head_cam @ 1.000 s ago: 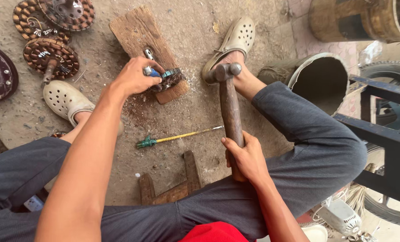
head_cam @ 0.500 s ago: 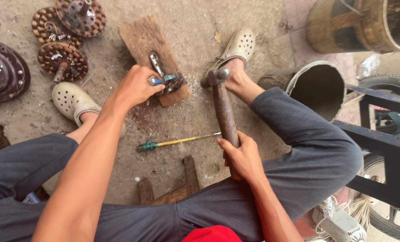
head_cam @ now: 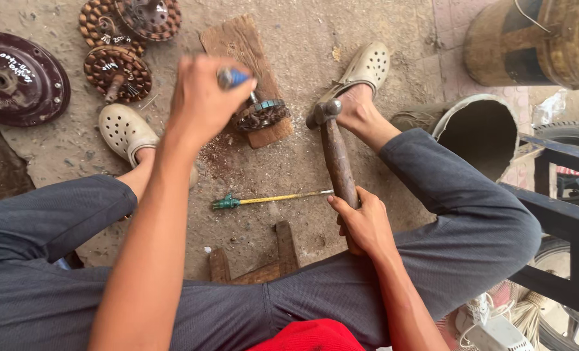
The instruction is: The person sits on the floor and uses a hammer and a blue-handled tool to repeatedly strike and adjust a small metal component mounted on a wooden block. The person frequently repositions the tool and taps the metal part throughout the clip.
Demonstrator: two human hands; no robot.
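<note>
My left hand (head_cam: 201, 97) grips a blue-handled tool (head_cam: 232, 78) whose tip rests on a round metal part with copper windings (head_cam: 260, 114). That part lies on a worn wooden block (head_cam: 240, 45) on the ground. My right hand (head_cam: 365, 221) holds the wooden handle of a hammer (head_cam: 336, 156), its steel head hovering just right of the round part, near my right foot. A screwdriver with a green handle and yellow shaft (head_cam: 266, 199) lies on the ground between my legs.
Two copper-wound rotors (head_cam: 117, 70) and a dark round cover (head_cam: 18, 78) lie at far left. A grey bucket (head_cam: 481, 133) and a large drum (head_cam: 536, 39) stand at right, beside a dark metal frame (head_cam: 562, 221). A small wooden stool (head_cam: 257, 263) sits under me.
My left hand has lifted and tilted the blue-handled tool more upright over the round part. The hammer has shifted only slightly; its head stays beside the block.
</note>
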